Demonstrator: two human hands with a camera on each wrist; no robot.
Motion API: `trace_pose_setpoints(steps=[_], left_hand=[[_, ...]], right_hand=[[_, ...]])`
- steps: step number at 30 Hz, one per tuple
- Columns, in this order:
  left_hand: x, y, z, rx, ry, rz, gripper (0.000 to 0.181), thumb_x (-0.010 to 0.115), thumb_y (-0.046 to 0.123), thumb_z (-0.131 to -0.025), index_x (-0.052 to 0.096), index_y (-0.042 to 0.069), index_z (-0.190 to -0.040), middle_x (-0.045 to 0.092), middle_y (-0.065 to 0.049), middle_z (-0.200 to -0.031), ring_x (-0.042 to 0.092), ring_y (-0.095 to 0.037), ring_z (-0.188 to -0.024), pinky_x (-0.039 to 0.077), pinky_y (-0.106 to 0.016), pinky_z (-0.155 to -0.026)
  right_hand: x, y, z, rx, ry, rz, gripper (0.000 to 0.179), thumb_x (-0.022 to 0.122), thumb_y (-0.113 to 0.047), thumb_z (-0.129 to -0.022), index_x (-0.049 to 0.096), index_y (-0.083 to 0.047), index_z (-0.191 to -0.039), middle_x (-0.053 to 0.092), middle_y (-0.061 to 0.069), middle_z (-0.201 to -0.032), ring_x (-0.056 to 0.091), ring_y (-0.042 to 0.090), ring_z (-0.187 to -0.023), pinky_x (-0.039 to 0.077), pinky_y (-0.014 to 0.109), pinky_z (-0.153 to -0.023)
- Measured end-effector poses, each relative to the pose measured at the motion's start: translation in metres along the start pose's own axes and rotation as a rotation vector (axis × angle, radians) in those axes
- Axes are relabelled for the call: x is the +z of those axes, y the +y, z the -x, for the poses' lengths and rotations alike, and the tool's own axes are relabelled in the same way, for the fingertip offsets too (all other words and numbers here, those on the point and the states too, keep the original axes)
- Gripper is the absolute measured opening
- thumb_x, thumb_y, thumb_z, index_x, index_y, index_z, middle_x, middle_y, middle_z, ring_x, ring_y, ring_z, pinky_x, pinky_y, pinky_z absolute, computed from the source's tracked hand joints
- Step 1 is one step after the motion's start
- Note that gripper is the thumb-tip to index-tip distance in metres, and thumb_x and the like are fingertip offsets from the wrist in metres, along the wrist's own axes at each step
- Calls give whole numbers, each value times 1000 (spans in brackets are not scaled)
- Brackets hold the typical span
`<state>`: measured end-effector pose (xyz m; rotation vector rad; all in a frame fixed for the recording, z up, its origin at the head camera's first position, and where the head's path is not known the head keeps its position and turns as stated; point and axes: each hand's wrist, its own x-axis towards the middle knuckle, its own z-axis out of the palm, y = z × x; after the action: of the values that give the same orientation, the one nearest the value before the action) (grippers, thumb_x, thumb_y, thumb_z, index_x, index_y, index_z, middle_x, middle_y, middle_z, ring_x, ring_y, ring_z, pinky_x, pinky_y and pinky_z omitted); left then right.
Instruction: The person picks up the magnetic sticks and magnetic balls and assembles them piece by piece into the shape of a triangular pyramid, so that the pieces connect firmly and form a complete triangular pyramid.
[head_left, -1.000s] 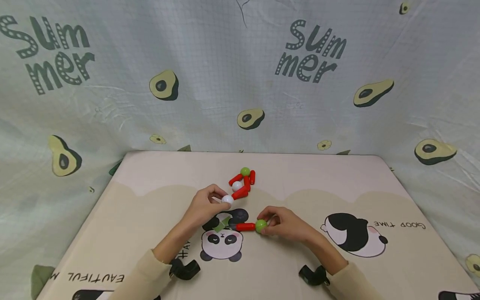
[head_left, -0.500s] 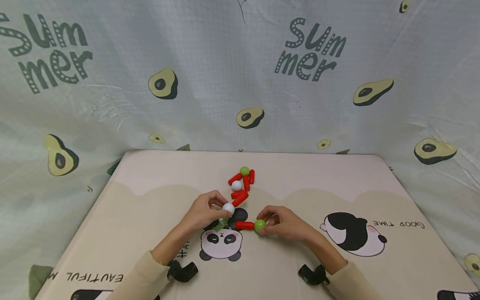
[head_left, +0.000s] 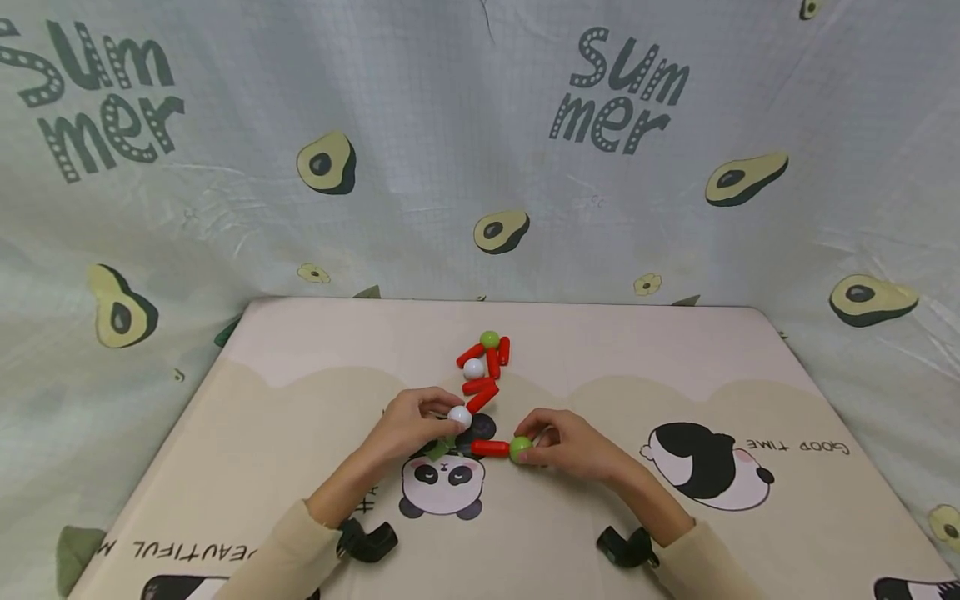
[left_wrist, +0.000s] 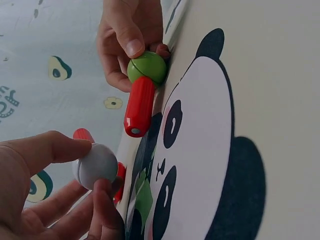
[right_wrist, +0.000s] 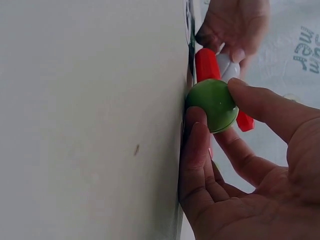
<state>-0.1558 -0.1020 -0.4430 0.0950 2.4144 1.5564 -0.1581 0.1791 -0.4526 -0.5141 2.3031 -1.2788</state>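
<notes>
Thumb and fingers of my left hand [head_left: 415,421] pinch a white ball [left_wrist: 97,166]. From that ball a red rod [head_left: 482,398] points up and away to the right. My right hand [head_left: 566,444] holds a green ball [right_wrist: 213,105] between thumb and fingers. Joined to the green ball is another red rod [left_wrist: 139,106], whose free end points toward my left hand, with a small metallic disc on its tip. In the head view the two held pieces are apart, the white ball lying farther from me than the green one.
Beyond my hands lie a second green ball [head_left: 490,339], a second white ball [head_left: 473,369] and several red rods, among them one lying crosswise [head_left: 477,386]. The table cover [head_left: 600,350] bears a printed panda [head_left: 442,486] below my left hand. A patterned curtain [head_left: 420,100] hangs behind.
My left hand has come nearer to me with the white ball and its rod. One red rod stays behind on the table, now apart from it. My right hand has barely moved.
</notes>
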Motion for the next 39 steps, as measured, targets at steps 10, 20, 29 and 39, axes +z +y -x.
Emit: trace_pose_setpoints(steps=[10, 20, 29, 39], left_hand=[[-2, 0, -2, -4, -58, -40, 25, 81, 19, -86, 74, 9, -108, 73, -3, -94, 66, -16, -85, 55, -28, -76], [-10, 1, -1, 27, -156, -65, 23, 79, 17, -85, 73, 6, -105, 67, -7, -89, 66, -18, -73, 55, -31, -70], [-10, 0, -3, 35, -162, -93, 23, 80, 19, -85, 75, 7, -104, 67, -6, -86, 66, -18, -73, 54, -31, -68], [-8, 1, -1, 46, -171, -120, 25, 80, 22, -85, 76, 7, -104, 69, -5, -87, 61, -17, -75, 52, -30, -67]], right_hand=[[0, 0, 1, 7, 12, 8, 25, 76, -22, -92, 70, -9, -112, 64, 4, -97, 57, 20, -86, 48, 22, -67], [0, 0, 0, 23, 13, -10, 25, 76, -22, -92, 70, -9, -113, 65, 5, -98, 57, 20, -86, 48, 24, -68], [-1, -1, 0, 12, 8, -10, 24, 75, -21, -92, 70, -9, -113, 65, 5, -99, 57, 20, -86, 49, 24, -67], [-1, 1, 0, 11, 8, -10, 24, 75, -21, -92, 70, -9, -112, 64, 5, -97, 57, 20, -86, 48, 23, -67]])
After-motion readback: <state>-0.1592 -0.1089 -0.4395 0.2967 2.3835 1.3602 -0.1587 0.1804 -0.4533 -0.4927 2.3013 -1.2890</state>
